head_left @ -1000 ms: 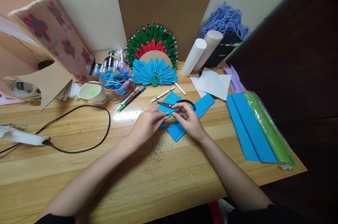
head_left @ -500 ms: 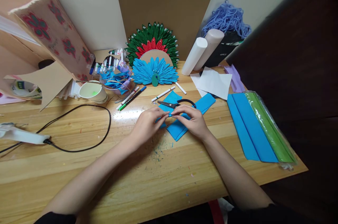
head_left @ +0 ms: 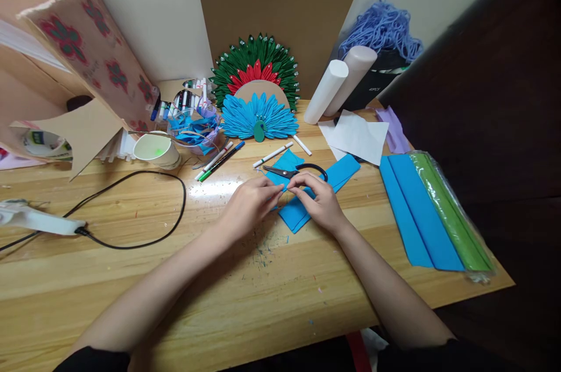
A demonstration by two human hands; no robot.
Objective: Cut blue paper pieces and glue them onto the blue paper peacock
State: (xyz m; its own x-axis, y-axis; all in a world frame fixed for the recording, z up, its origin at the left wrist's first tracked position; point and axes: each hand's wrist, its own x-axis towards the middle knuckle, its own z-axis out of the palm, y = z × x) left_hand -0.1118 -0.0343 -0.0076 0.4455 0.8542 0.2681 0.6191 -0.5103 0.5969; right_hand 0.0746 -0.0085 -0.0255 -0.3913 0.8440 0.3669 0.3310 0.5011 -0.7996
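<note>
Fingertip to fingertip, my left hand (head_left: 250,204) and my right hand (head_left: 319,202) meet above the table, both closed in a pinch. A small bit of blue crepe paper is between them, mostly hidden by the fingers. Just beyond lie open-bladed scissors (head_left: 284,173) with black handles, resting on a blue paper piece (head_left: 290,159). A folded blue crepe strip (head_left: 344,172) runs under and beside my right hand. Behind stands a paper peacock with a blue fan tail (head_left: 241,118) and green body (head_left: 260,131), before a larger green and red fan (head_left: 245,54).
Markers (head_left: 221,162) lie left of the scissors. A paper cup (head_left: 155,153) and a tub of paper scraps (head_left: 195,127) stand at left, near a white corded tool (head_left: 44,221). Blue crepe sheets (head_left: 421,214), a wrapped green one (head_left: 451,214) and white rolls (head_left: 326,91) are at right.
My fingertips have shifted slightly, and less of the small blue paper shows between them. The whole view has moved a little; the things on the table lie as before.
</note>
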